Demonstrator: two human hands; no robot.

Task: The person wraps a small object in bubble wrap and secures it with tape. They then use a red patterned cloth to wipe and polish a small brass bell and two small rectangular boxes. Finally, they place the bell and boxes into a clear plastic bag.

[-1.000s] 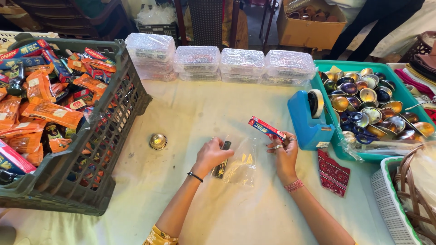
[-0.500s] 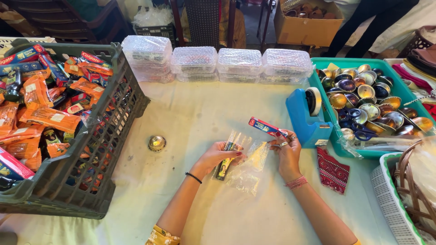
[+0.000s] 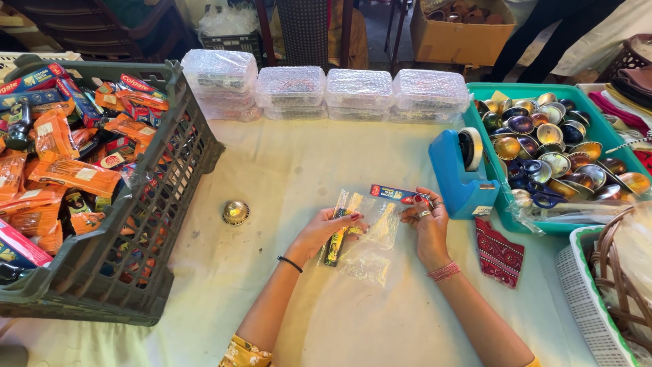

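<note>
**Two hands on one clear plastic pouch**

Both held over the pale cloth-covered table (image 3: 285, 170), slightly apart, joined only by the clear crinkled plastic pouch (image 3: 367, 234) stretched between them. Left hand (image 3: 324, 230) pinching the pouch's left edge, fingers closed on it, with a slim dark yellow-printed packet (image 3: 333, 246) just beneath the fingertips, seemingly inside the pouch. Right hand (image 3: 426, 221) clamped on the pouch's right edge and also gripping a small flat blue-and-red carton (image 3: 396, 194) that pokes out leftward above the pouch. Just right of that hand, a blue tape dispenser (image 3: 462, 178) against a teal plastic tray (image 3: 489, 92) of shiny metal bowls. Near the right wrist, a dark red patterned cloth piece (image 3: 499, 253). Well to the left, a small round metal cup (image 3: 236, 213) and a dark grey plastic crate (image 3: 156, 224) of orange packets.
</note>
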